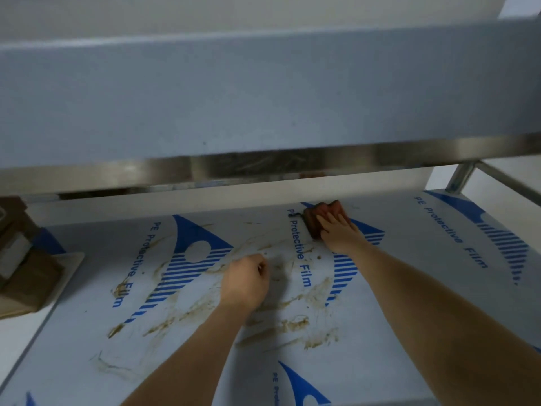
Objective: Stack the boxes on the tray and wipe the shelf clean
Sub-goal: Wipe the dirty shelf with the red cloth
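Note:
The shelf (409, 288) is a white surface under blue-printed protective film, smeared with brown stains (292, 320) across its middle. My right hand (339, 232) lies flat with straight fingers on a reddish-brown cloth (320, 213) at the back of the shelf. My left hand (247, 281) rests on the shelf as a fist near the stains and holds nothing that I can see. At the far left, brown cardboard boxes (20, 259) sit stacked on a beige tray (68, 263).
A second shelf (263, 101) with a steel front edge hangs low over the back of the work surface. A metal upright (461, 178) stands at the back right. The shelf's left edge runs diagonally at the lower left.

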